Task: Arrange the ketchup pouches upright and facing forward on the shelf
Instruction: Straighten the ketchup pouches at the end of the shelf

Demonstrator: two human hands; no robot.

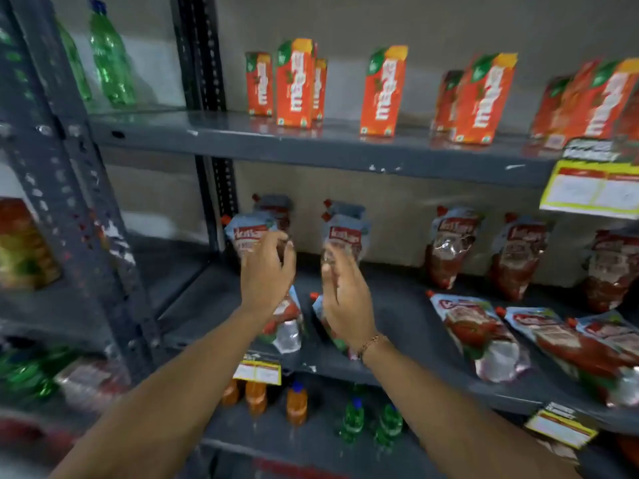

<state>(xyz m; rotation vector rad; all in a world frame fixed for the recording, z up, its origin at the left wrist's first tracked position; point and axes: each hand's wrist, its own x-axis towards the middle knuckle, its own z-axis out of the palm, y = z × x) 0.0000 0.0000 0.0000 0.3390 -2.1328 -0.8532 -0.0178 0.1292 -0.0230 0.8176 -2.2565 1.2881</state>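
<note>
Both arms are reaching forward to the middle shelf (397, 326) of a grey metal rack. The left hand (266, 271) is curling its fingers loosely in front of an upright ketchup pouch (247, 233) at the far left of the shelf; whether it is gripping or only touching is unclear through the blur. The right hand (344, 305), wearing a bracelet (371, 342) at the wrist, is standing open and edge-on just in front of a second upright pouch (344, 233), holding nothing.

These pouches are standing with long axis vertical, red spouts up, labels facing forward. Three more standing pouches (449, 247) are lining the far right. Nearer, flat pouches (480, 333) are lying on their backs, spouts pointing far-left. Another flat one (288, 323) is lying under the left wrist.

Orange juice cartons (382, 91) are standing on the shelf above.
</note>
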